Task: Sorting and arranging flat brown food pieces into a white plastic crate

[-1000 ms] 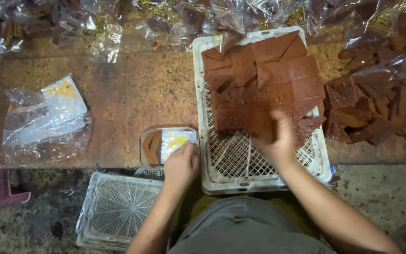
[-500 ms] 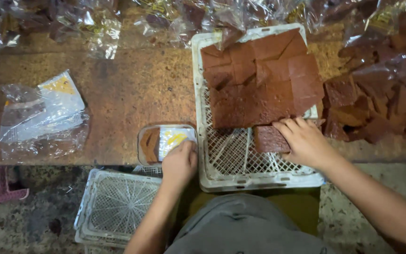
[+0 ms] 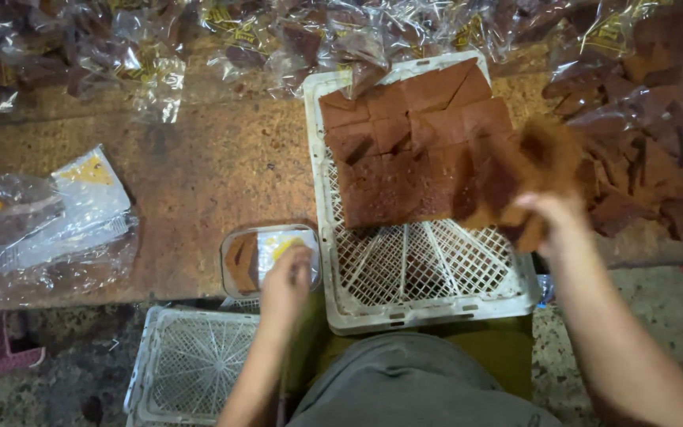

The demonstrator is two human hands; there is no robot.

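A white lattice tray (image 3: 420,304) lies on the brown table, its far half covered with flat brown square slabs (image 3: 405,150). My right hand (image 3: 553,217) is lifted over the tray's right edge, shut on a brown slab (image 3: 535,162) that is blurred by motion. My left hand (image 3: 286,278) rests on a small clear plastic box (image 3: 240,261) left of the tray. The box holds a brown slab and a white and yellow paper label.
Clear plastic bags with brown slabs (image 3: 634,134) are piled at the right and along the table's far edge. A stack of empty clear bags (image 3: 57,225) lies at the left. A second white lattice tray (image 3: 191,364) sits below the table's near edge.
My right hand has picked a brown slab from the tray's middle and carried it up and right, past the tray's right edge. My left hand has stayed on the small box.
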